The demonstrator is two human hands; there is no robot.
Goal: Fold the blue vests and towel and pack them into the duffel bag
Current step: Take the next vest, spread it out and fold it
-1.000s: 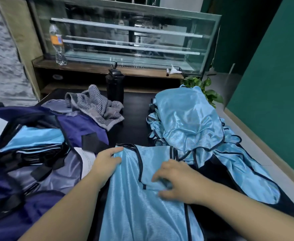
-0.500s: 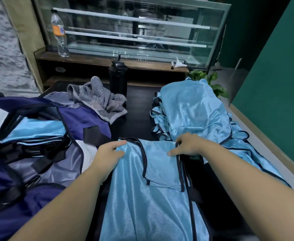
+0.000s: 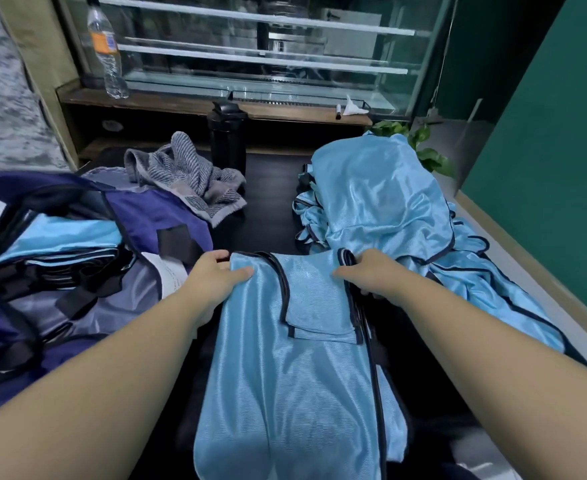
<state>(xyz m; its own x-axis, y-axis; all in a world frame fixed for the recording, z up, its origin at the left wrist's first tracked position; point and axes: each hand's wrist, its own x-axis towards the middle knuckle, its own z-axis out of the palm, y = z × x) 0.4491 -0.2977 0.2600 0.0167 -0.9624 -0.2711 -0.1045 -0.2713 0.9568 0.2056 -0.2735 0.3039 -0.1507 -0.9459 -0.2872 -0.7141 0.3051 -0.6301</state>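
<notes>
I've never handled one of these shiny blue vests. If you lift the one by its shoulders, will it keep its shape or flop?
Probably flop: the vest lies limp and creased where the left hand and right hand hold its shoulders. Its sheen suggests slippery fabric that could slide off a fold. It looks thin, so likely light.

Dim, cool indoor light, source out of view. Soft sheen on the heaped vests (image 3: 382, 202) beyond the right hand (image 3: 371, 271), duller weave on the vest (image 3: 295, 375) between the hands. Pale streaks of glare across the glass case (image 3: 261, 46) well past both hands. Dark counter (image 3: 268, 216) swallowing detail, shadows soft and shapeless. Strong wide-angle bowing at the edges, forearms swollen near the bottom corners. Slight softness throughout, floor left of the left hand (image 3: 216, 275) smeared
</notes>
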